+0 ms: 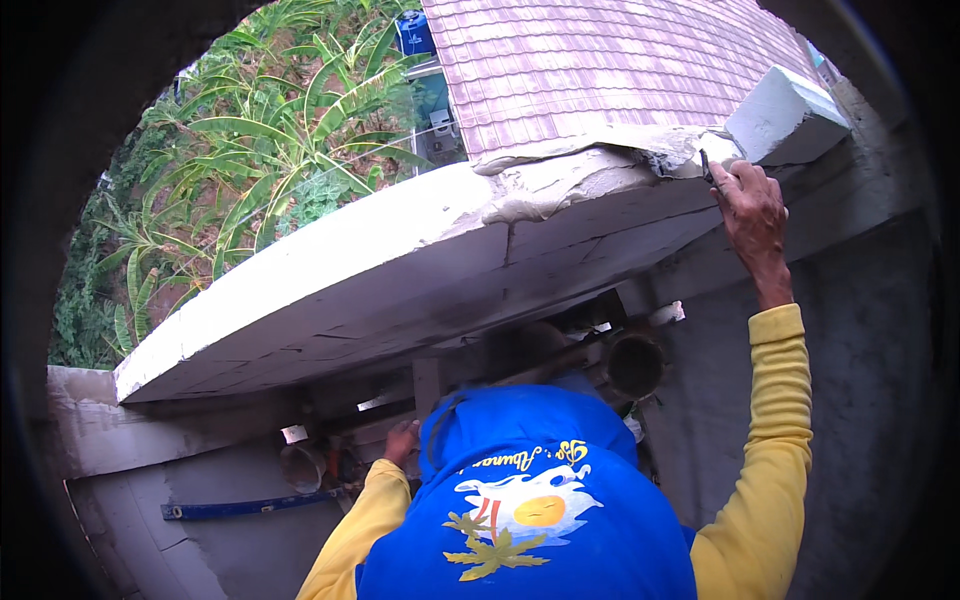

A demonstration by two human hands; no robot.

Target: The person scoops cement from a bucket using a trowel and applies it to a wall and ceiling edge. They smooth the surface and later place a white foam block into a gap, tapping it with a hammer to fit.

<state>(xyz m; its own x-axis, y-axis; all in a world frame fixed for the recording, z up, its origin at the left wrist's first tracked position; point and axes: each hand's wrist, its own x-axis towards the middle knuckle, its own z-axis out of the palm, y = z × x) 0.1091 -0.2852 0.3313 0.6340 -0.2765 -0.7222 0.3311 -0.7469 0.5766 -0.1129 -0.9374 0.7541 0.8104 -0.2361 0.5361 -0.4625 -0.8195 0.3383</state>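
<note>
My right hand (752, 220) is closed around the handle of a trowel (706, 165) at the top of a pale block wall (330, 255). The blade is largely hidden by wet mortar. Grey mortar (570, 180) lies in a thick, uneven layer along the wall's top edge and hangs over its near side. Just beyond the trowel, a white block (788, 118) sits tilted on the wall. Lower down, my left hand (402, 440) is beside my blue shirt, near an upright post (427, 385); its fingers are too small and shaded to make out.
Below the wall are a round bucket (635, 365), a smaller pail (303, 467) and a long blue spirit level (250, 507). Over the wall are a tiled roof (600, 70), leafy plants (290, 130) and a blue container (414, 33), all lower down.
</note>
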